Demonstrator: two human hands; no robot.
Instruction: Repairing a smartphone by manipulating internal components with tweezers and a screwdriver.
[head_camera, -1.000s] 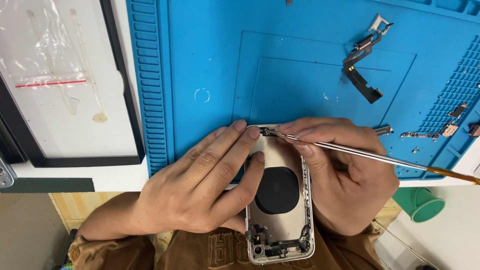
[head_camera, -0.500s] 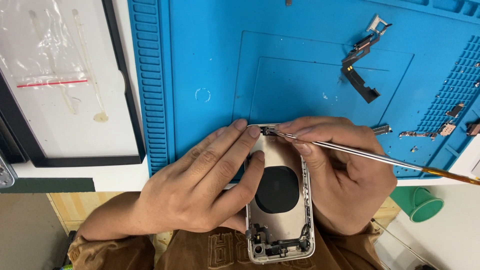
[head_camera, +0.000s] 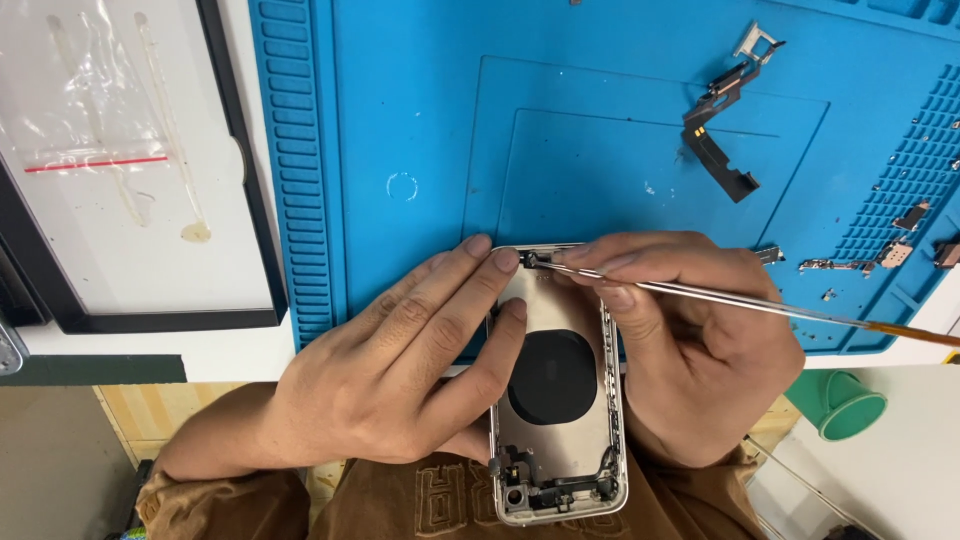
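Nothing much shifts since a second ago: both hands stay planted on the opened silver phone housing with its round black coil (head_camera: 556, 385), which lies half on the blue silicone work mat (head_camera: 420, 120), half over the person's lap. Left hand (head_camera: 400, 370) presses flat, fingers spread along the housing's left edge. Right hand (head_camera: 690, 330) pinches a long thin metal-shafted screwdriver (head_camera: 740, 300), tip at the housing's top corner. Loose black flex-cable parts (head_camera: 720, 130) sit well apart on the mat.

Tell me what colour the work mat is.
Blue, the mat, seen clearly in the head view.
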